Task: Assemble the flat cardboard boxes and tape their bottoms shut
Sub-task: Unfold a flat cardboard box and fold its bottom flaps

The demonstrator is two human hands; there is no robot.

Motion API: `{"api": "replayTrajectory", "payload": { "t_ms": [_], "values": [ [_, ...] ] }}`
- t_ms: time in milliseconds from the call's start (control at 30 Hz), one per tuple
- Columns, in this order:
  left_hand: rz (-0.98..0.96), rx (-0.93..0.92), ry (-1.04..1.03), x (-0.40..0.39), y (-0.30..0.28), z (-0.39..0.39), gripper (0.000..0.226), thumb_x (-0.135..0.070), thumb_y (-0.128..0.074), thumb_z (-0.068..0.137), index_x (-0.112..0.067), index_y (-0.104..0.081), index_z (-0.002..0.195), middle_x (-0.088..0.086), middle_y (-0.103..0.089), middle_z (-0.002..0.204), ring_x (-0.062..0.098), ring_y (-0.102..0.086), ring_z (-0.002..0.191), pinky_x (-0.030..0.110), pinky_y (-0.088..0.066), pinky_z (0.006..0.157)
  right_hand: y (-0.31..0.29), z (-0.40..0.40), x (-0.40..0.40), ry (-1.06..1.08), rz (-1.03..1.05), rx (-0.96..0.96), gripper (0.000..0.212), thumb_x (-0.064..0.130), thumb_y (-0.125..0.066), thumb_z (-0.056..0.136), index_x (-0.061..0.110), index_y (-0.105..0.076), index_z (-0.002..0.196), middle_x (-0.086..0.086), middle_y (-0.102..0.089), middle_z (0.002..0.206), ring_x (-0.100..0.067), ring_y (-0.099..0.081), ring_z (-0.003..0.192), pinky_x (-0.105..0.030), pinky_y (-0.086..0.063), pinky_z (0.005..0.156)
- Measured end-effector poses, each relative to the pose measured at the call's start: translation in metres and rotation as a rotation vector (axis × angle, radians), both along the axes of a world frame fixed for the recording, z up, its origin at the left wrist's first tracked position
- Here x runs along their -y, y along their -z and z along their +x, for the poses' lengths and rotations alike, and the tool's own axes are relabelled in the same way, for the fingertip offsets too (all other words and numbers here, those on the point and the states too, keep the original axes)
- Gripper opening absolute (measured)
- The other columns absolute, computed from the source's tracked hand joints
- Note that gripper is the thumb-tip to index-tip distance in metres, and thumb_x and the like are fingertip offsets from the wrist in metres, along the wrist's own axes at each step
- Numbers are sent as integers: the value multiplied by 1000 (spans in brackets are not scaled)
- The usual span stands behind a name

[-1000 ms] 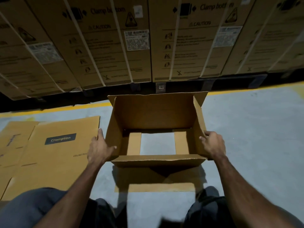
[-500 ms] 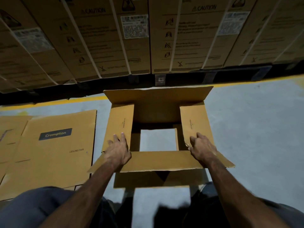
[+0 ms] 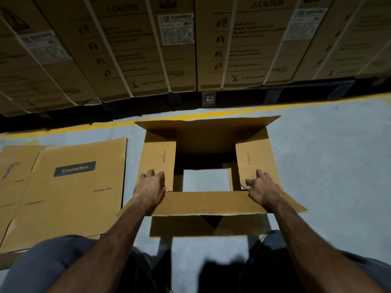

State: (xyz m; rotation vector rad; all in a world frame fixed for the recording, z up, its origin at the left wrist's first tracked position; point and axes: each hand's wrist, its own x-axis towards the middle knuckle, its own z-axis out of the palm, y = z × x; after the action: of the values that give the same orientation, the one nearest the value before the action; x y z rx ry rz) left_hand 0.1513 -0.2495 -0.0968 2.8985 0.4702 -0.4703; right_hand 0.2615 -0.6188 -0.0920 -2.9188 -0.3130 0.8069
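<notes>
The brown corrugated cardboard box (image 3: pixel 208 142) stands open on the grey floor (image 3: pixel 330 157), between both hands; the left hand (image 3: pixel 151 187) presses flat-fingered on the left short flap (image 3: pixel 157 159), the right hand (image 3: pixel 264 190) likewise on the right short flap (image 3: pixel 254 159); press both level, then fold the near long flap (image 3: pixel 207 203) and far long flap over them, edges meeting squarely before taping.

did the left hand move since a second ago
Yes. The left hand went from the box's outer left wall inward onto the folded left flap, away from the flat Crompton carton.
</notes>
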Motion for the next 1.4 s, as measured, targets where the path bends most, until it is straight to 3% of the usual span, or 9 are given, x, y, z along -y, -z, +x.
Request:
{"api": "replayTrajectory", "payload": {
  "t_ms": [100, 300, 400, 567, 700, 867, 1000, 1133, 1400],
  "values": [
    [1, -19, -9, 1, -4, 3, 64, -48, -70, 94, -26, -43, 148, 10, -43, 149, 34, -44, 135, 50, -50, 105, -5, -1, 1, 18, -6, -34, 34, 38, -51, 106, 37, -65, 138, -8, -23, 166, -34, -24, 150, -68, -32, 116],
    [-60, 72, 17, -6, -38, 30, 50, -46, -70, 95, -23, -60, 139, 4, -62, 136, 25, -59, 119, 45, -55, 98, -25, 6, -12, 88, 142, -72, 51, 49, -55, 104, 21, -61, 146, -8, -56, 153, -31, -54, 135, -54, -45, 112],
    [-12, 241, 65, -7, -65, 53, 46, -39, -70, 97, -21, -61, 139, 4, -67, 131, 21, -64, 114, 43, -58, 95, -52, 0, -32, -35, 234, -87, 63, 62, -46, 105, 19, -57, 149, -6, -57, 153, -27, -57, 134, -48, -48, 110],
    [132, 377, 266, -12, -100, 102, 56, -29, -69, 98, -18, -50, 150, 10, -55, 146, 28, -50, 134, 47, -49, 108, -91, -19, -62, -280, 309, -151, 97, 95, -35, 84, 29, -53, 152, 1, -51, 159, -22, -54, 138, -54, -47, 111],
    [192, 300, 317, -7, -112, 148, 66, -27, -70, 98, -18, -39, 156, 17, -40, 157, 35, -43, 140, 52, -49, 109, -91, -25, -77, -453, 233, -31, 59, 61, -63, 97, 30, -57, 147, 3, -61, 148, -20, -60, 130, -48, -50, 108],
    [138, 145, 334, 3, -99, 186, 43, -26, -69, 98, -22, -59, 140, 9, -64, 133, 30, -60, 122, 50, -54, 99, -86, -9, -86, -466, 234, 30, 34, 31, -61, 105, 24, -63, 138, -1, -67, 131, -17, -64, 114, -43, -54, 102],
    [113, 113, 351, 7, -82, 189, 30, -12, -62, 98, -19, -69, 127, 9, -70, 122, 29, -66, 110, 47, -56, 96, -81, 9, -82, -397, 336, 93, 34, 39, -61, 105, 24, -67, 134, 1, -72, 124, -16, -67, 106, -43, -58, 92],
    [137, 122, 419, 1, -77, 180, 20, -21, -59, 102, -21, -69, 120, 3, -70, 109, 21, -65, 96, 45, -57, 92, -69, 25, -82, -329, 384, 188, 27, 46, -60, 104, 26, -72, 117, 6, -71, 99, -9, -61, 82, -37, -57, 76],
    [204, 66, 569, 3, -45, 152, 25, -35, -70, 95, -20, -68, 115, 1, -59, 104, 20, -61, 92, 41, -59, 85, -14, 52, -76, -117, 315, 335, 40, 52, -65, 98, 21, -70, 123, -1, -72, 115, -21, -62, 110, -46, -36, 105]
  ]
}}
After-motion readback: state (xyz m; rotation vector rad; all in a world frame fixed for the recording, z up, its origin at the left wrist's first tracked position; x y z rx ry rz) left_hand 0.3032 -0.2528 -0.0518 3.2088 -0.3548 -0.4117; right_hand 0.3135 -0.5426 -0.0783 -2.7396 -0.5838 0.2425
